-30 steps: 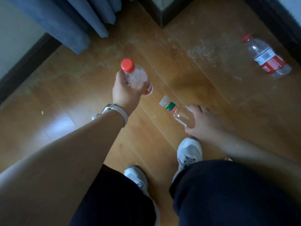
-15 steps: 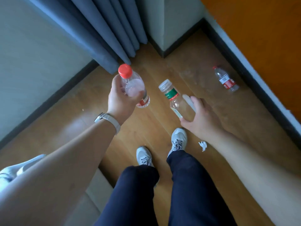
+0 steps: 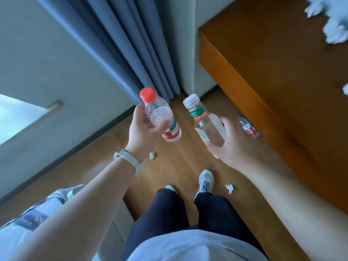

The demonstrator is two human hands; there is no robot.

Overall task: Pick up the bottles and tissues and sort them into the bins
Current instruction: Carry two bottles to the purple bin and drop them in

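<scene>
Soft, cool daylight throughout; the brightest area is found at the pale panel (image 3: 17, 117) on the left edge. Shadows are kept soft; only faint shade is seen on the wooden floor (image 3: 175, 166) near the shoes (image 3: 206, 180). A mild sheen is noted on the orange cabinet top (image 3: 282, 53). Motion blur is concentrated at the edges: the white tissues (image 3: 335, 25) at top right are smeared, as is the wall handle (image 3: 53, 106). The red-capped bottle (image 3: 160, 115) and white-capped bottle (image 3: 203, 125) are rendered fairly sharp in the centre. Straight lines of the curtain (image 3: 131, 53) are splayed outward by wide-angle distortion.
</scene>
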